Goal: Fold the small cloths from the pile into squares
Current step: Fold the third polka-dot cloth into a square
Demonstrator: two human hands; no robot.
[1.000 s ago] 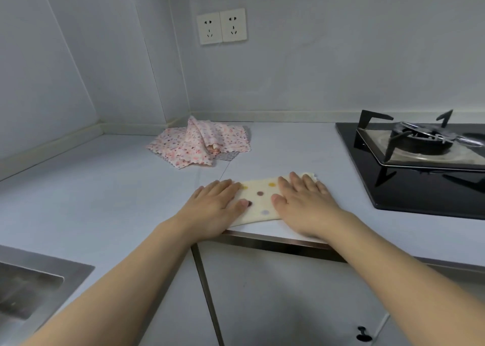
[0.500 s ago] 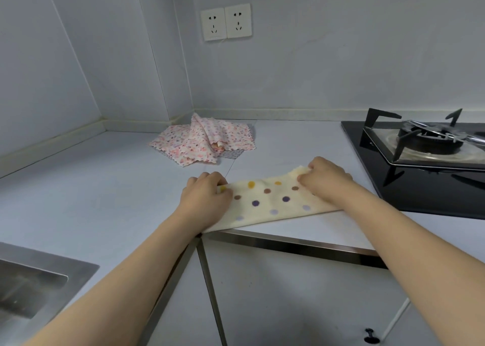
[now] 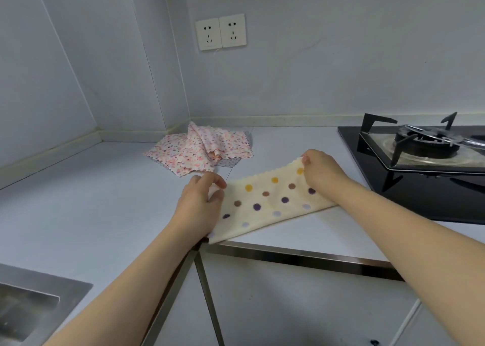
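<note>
Hands first, in the head view: the left hand pinches the near-left end of the polka-dot cloth, and the right hand pinches its far-right corner. The cloth lies at the front edge of the countertop, a folded strip whose long axis runs from near-left to far-right, scalloped edge toward the wall. A likely risk is the near corner (already at the counter's lip) sliding off, or the layers skewing if one pinch slips. The floral cloth pile waits behind, apart.
</note>
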